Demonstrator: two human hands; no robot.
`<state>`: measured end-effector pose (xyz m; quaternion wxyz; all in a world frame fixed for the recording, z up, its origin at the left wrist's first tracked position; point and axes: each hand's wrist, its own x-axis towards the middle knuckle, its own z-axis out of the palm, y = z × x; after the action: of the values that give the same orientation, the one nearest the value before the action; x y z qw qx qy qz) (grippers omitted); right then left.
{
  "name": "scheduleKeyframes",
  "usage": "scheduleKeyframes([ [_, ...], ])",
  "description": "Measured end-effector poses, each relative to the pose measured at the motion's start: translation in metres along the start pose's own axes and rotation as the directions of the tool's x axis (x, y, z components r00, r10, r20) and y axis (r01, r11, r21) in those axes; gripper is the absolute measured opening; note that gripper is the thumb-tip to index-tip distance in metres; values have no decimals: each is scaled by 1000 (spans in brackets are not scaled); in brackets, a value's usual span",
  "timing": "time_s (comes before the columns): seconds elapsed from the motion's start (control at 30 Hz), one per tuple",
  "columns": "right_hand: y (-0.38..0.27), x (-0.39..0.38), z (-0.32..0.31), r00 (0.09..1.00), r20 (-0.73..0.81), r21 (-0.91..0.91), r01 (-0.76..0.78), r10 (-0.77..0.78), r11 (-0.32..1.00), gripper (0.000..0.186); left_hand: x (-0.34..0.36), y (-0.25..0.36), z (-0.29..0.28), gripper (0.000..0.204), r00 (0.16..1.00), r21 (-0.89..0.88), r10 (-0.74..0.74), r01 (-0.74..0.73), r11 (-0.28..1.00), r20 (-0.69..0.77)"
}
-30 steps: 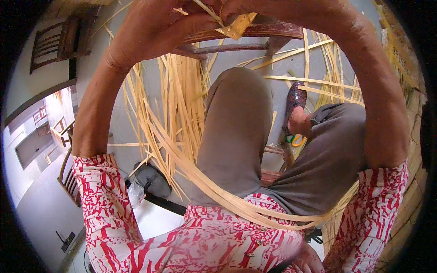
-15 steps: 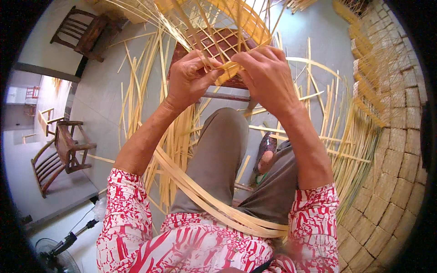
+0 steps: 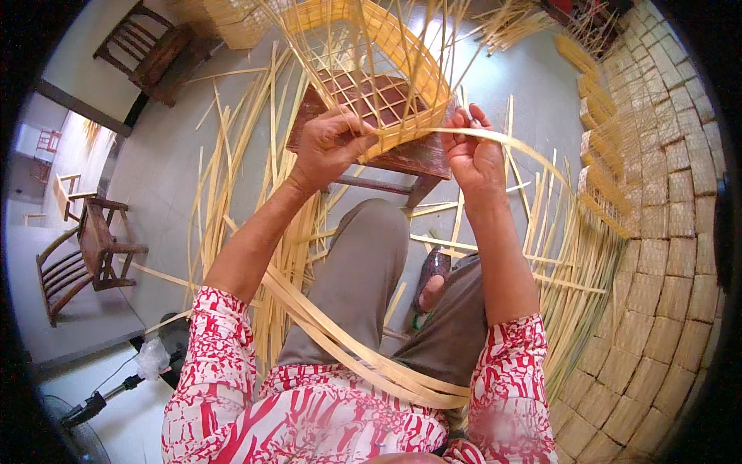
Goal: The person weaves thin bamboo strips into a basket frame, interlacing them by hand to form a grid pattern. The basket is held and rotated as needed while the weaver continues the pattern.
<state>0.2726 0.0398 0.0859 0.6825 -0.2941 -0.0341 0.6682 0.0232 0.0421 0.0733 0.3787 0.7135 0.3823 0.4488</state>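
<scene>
A half-woven basket (image 3: pixel 396 140), with an open lattice base, yellow side bands and upright strips splaying outward, rests on a reddish-brown wooden stool (image 3: pixel 423 160) in front of my knees. My left hand (image 3: pixel 331 148) pinches its near edge between thumb and fingers. Out from that near side runs a pale flat bamboo strip (image 3: pixel 533 150), curving away to the right. My right hand (image 3: pixel 475 155) is turned palm up with curled fingers around this strip, a little right of the basket's corner. More long strips (image 3: pixel 328 329) lie bent across my lap.
Loose strips (image 3: pixel 232 216) litter the floor on both sides of my legs. Along the right stand yellow woven pieces (image 3: pixel 599 174) and stacked straw-coloured blocks (image 3: pixel 641 309). Two dark wooden chairs (image 3: pixel 154 58) are at the left, and a fan (image 3: pixel 85 410) is at the lower left.
My right hand has left the basket's near edge, moved slightly right and turned palm up with the strip. My left hand keeps its pinch. More of the basket shows.
</scene>
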Motion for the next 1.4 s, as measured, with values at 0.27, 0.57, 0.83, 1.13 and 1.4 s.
scheduleKeyframes([
  [0.27, -7, -15, 43, 844, 464, -656, 123, 269, 744, 25, 3, 2, 5, 10, 994, 5, 95, -94, 996, -61],
  [0.57, 2, -44, 70, 822, 542, -799, 440, 173, 410, 26, 11, 5, 7, 10, 987, 77, 136, -129, 989, -81],
  [0.83, -4, -33, 52, 846, 483, -758, 533, -226, 376, 26, 12, 2, 10, 10, 989, 88, 134, -129, 988, -63],
  [1.13, -20, 1, 49, 825, 550, -789, 462, 131, 405, 49, 11, 7, 8, 9, 996, 52, 92, -91, 995, -15],
  [1.4, -27, -18, 50, 844, 359, -710, 524, -398, 470, 29, 11, 11, 10, 9, 994, 0, 92, -92, 996, -58],
])
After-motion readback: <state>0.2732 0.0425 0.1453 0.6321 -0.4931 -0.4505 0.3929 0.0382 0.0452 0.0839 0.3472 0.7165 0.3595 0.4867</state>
